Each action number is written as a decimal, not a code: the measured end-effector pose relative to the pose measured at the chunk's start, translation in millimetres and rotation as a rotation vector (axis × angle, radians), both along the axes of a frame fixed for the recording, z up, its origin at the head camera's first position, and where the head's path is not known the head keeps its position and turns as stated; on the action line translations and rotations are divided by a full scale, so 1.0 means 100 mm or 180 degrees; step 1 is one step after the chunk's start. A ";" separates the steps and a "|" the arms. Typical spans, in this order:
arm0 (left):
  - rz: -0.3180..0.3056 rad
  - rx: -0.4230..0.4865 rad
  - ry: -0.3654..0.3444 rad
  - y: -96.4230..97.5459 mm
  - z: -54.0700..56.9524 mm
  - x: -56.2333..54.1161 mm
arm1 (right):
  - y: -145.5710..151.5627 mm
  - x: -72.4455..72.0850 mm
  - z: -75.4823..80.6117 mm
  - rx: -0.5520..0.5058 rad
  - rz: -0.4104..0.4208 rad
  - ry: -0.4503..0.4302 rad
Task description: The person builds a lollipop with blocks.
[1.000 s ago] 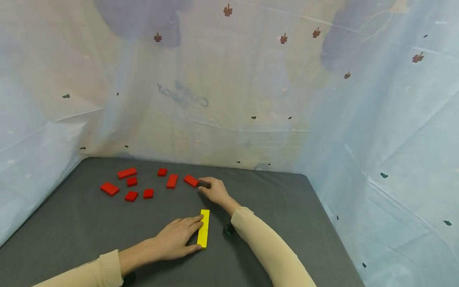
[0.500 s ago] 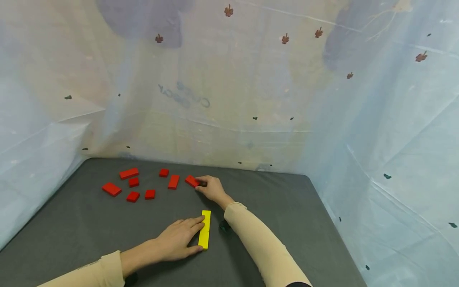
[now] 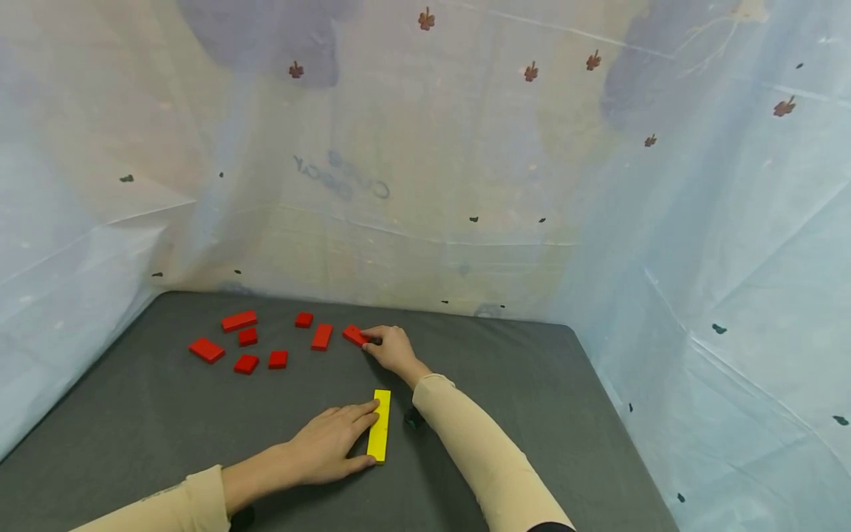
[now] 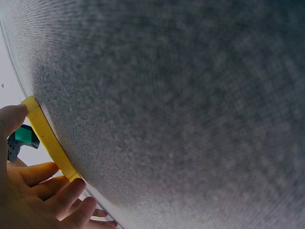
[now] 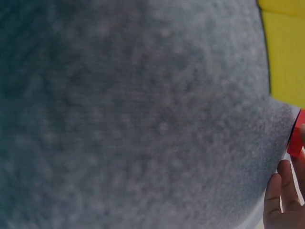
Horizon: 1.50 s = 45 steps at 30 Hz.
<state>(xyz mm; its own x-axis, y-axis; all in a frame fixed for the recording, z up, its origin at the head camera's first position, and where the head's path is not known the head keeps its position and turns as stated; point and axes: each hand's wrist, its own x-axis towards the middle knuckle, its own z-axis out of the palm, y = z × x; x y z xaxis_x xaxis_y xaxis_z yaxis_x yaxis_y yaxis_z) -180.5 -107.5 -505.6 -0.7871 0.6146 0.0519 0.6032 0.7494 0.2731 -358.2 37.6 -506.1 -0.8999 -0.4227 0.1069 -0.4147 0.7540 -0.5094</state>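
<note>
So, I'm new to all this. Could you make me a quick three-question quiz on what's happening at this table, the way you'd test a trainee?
1. How many red blocks are on the table, counting the one the right hand touches?

2. Which touches the yellow strip?
A) the right hand only
B) the left hand only
C) both hands
D) neither hand

3. True or false: in the head view, the yellow strip appears higher up than every red block.

Key:
1. Eight.
2. B.
3. False; it appears lower than all of them.
</note>
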 end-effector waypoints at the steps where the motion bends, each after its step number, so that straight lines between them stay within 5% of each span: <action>1: -0.0007 0.0002 -0.0003 0.00 0.00 0.00 | 0.01 0.01 0.00 -0.0009 0.0011 0.0021; 30: 0.0064 0.0016 -0.0059 -0.01 0.04 -0.04 | 0.73 0.40 0.35 -0.0155 0.0626 0.0127; 45: 0.0047 0.0027 -0.0118 0.02 0.01 -0.03 | 0.99 0.60 0.21 -0.0106 0.0916 -0.0039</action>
<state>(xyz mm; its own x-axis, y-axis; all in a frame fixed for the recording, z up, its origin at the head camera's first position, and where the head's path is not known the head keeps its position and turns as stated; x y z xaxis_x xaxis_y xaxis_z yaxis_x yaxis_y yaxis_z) -183.4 -106.0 -504.2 -0.7976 0.6025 0.0275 0.5813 0.7558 0.3014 -298.3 136.9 -485.1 -0.7449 -0.6572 0.1150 -0.6028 0.5891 -0.5382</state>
